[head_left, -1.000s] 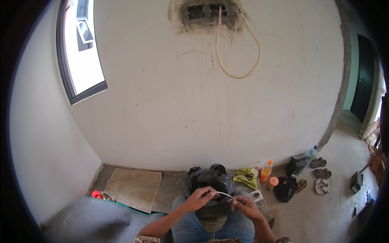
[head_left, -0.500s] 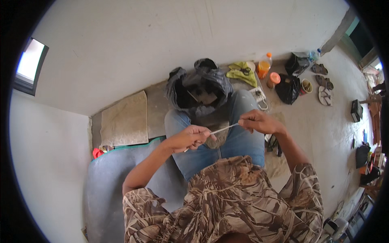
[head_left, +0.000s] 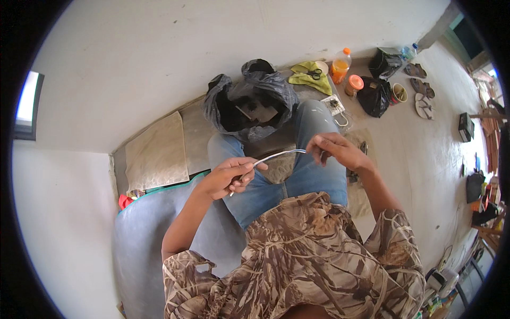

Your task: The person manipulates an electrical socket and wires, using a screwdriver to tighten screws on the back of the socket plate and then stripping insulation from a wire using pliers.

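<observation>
A thin white cable [head_left: 273,155] bows between my hands above my lap. My left hand [head_left: 232,176] is closed round it, and a short tail pokes out below the fingers. Bluish and white inner wires show at the cable's right end. That end meets the fingertips of my right hand [head_left: 336,150], whose fingers are curled and smeared; whether they pinch it cannot be told. Beyond my knees a black plastic bag [head_left: 212,106] gapes, with a dark flat box-like thing [head_left: 257,112] inside.
Right of the bag lie a yellow-green cloth [head_left: 311,80] with scissors [head_left: 315,74], a white socket strip [head_left: 333,105], an orange drink bottle [head_left: 340,66] and an orange-lidded jar [head_left: 354,85]. Farther right are another black bag [head_left: 374,98], a tub [head_left: 398,94] and sandals [head_left: 424,106]. A beige tile [head_left: 158,151] lies left.
The cable was straight between my hands and is now slack and bowed. My left hand has moved a little left and my right hand slightly up. The view has tilted slightly.
</observation>
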